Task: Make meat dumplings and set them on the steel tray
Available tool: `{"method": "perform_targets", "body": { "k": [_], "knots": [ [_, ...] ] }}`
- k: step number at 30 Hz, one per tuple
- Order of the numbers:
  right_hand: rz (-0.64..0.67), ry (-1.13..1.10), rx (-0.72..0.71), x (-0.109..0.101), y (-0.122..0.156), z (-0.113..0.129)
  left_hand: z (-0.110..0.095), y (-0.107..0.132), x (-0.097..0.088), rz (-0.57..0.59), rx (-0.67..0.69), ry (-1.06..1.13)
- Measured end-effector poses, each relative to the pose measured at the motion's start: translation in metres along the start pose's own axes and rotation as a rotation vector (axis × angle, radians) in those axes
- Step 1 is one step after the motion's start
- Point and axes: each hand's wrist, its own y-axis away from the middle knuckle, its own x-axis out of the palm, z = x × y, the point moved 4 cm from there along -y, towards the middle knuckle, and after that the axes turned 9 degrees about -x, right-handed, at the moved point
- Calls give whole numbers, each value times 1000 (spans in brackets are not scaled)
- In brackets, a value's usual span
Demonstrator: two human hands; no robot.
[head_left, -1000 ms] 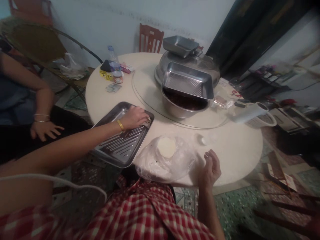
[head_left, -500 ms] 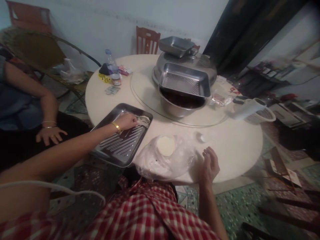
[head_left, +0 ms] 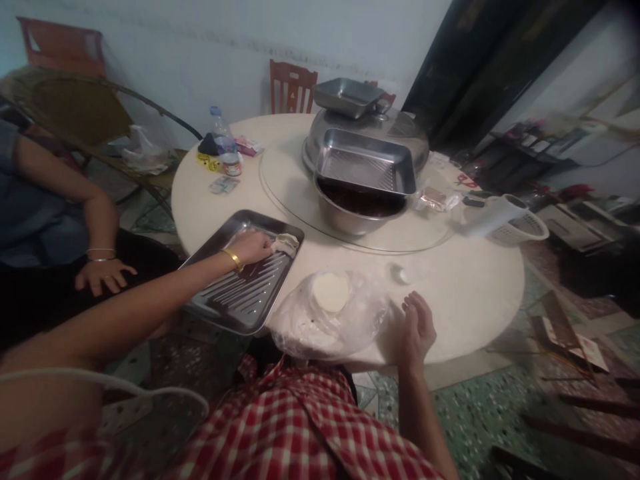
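My left hand, with a gold bracelet at its wrist, reaches into a dark metal baking tray. Its fingers are pinched at the near end of a pale folded dumpling lying at the tray's far right corner; whether more than one piece lies there is hard to tell. My right hand rests by the table's front edge, loosely bent, with nothing in it. Between the hands, a round dough wrapper sits on a crumpled clear plastic bag. A small white object lies beyond the right hand.
On the glass turntable stand a metal bowl of dark filling, an upper tray leaning over it, and a large lidded pan. A bottle and jar stand left, a basket right. Someone's hand rests at left.
My left hand has drawn back slightly toward me and left from the dumpling's far end. My right hand stays by the table edge. The view has tilted a little.
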Motion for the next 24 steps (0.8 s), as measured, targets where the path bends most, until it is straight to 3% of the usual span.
{"method": "perform_targets", "body": {
  "k": [5,13,24],
  "knots": [
    [-1,-22,26,0,1,-3,-4,1,-7,-77,48,-37],
    [8,-33,34,0,0,-4,-35,5,-19,-245,337,-108],
    [10,-67,46,1,1,-6,-40,6,-17,-290,395,-130]
  ]
}}
